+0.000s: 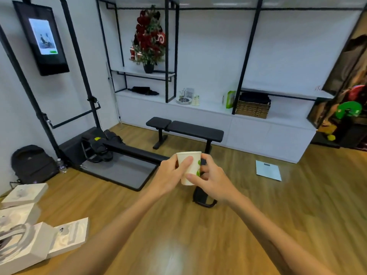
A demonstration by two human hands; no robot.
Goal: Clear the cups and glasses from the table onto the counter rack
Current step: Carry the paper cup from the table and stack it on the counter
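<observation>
Nearest me, white boxes [23,243] sit on the wooden desk [178,245]. Beyond, my left hand [168,175] and right hand [212,179] both grip the paper cup [188,165], held upright in the air. The rack [183,97] on the far counter [210,108] is well off; I judge this cup's delivery remains.

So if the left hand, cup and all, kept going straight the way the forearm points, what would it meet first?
Probably the black bench: the left hand, gripping the paper cup along with the right hand, points up-frame toward it, with the counter rack behind. Depth is unclear; it might pass above.
</observation>
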